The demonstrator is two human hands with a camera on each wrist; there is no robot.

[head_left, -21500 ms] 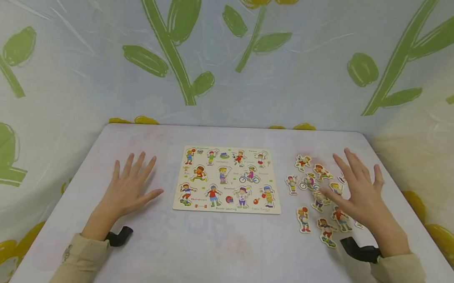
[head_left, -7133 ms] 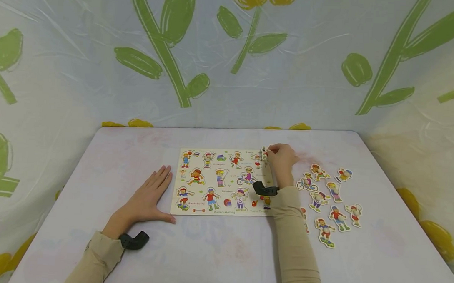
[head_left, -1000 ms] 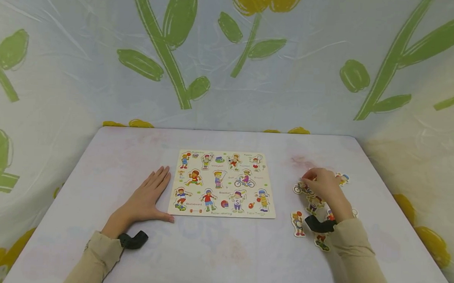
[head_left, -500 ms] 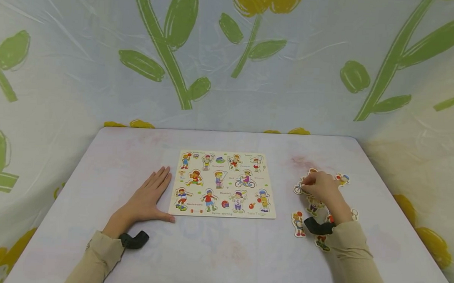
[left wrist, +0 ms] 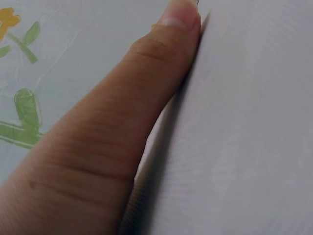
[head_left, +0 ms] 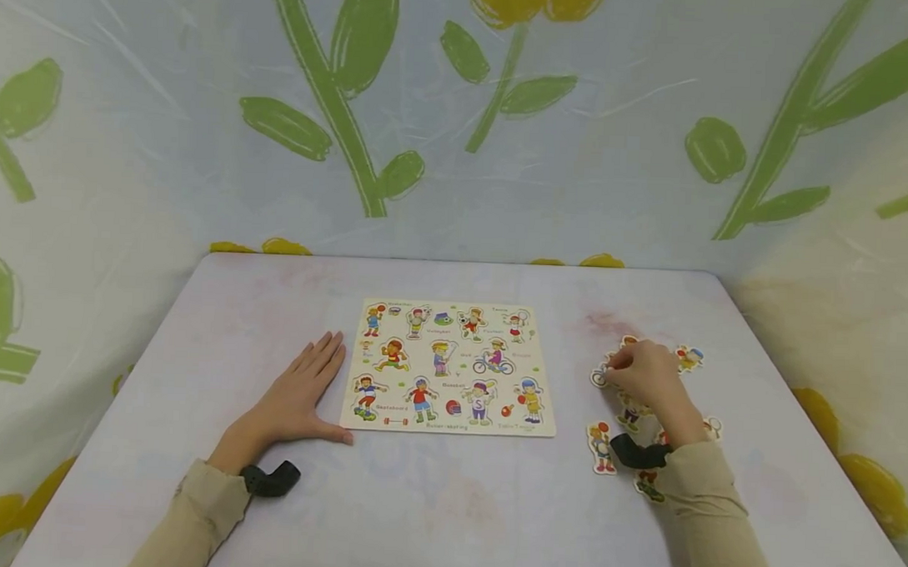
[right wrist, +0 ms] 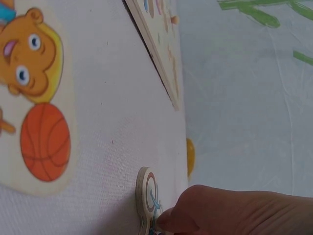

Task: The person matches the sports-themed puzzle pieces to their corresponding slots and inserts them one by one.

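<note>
My left hand point(head_left: 292, 403) lies flat with straight fingers beside the left edge of a wooden puzzle board point(head_left: 419, 428) printed with sporting children; its thumb point(left wrist: 146, 73) fills the left wrist view. To the right of the board, my right hand point(head_left: 649, 374) pinches the bicycle puzzle piece point(head_left: 599, 376) between thumb and fingers, covering most of it. In the right wrist view, a wheel of that bicycle piece point(right wrist: 147, 193) shows beside the thumb. On the board, the football piece point(head_left: 473, 323) and volleyball piece point(head_left: 418, 322) sit in their spots.
Around my right hand lie loose pieces: a basketball player point(head_left: 602, 449), a table tennis player point(head_left: 690, 358), a skateboarder point(head_left: 649, 488) and others partly under the hand and wrist. The white table point(head_left: 454, 500) meets a flower-patterned sheet point(head_left: 577, 196) behind.
Since seven seconds ago, my right hand has left the football piece in the board and moved right to the bicycle piece. Over the last second it barely moves; my left hand stays put.
</note>
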